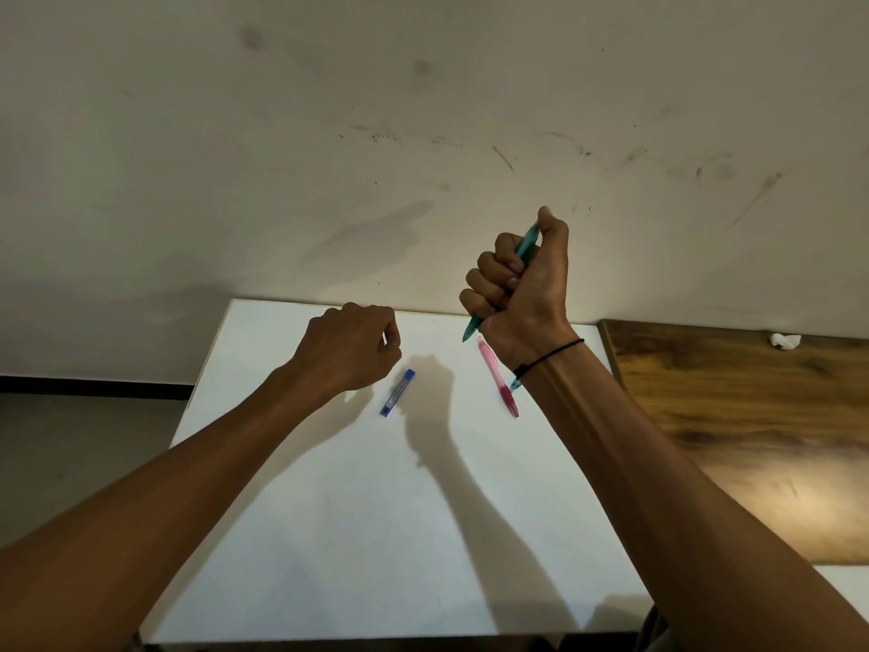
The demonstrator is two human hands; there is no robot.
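Pencil (pixel 525 247) is looking light, stiff and slick, right hand (pixel 522 289) fisting its barrel, left hand (pixel 350 345) curling, can't tell round what.

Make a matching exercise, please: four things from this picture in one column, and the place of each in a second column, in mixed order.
1 teal pen
2 pink pen
3 blue case
4 crumpled paper

a on the wooden table
b gripped in the right hand
c on the white table, near the left hand
d on the white table, beside the right wrist

Pairs: 1-b, 2-d, 3-c, 4-a.
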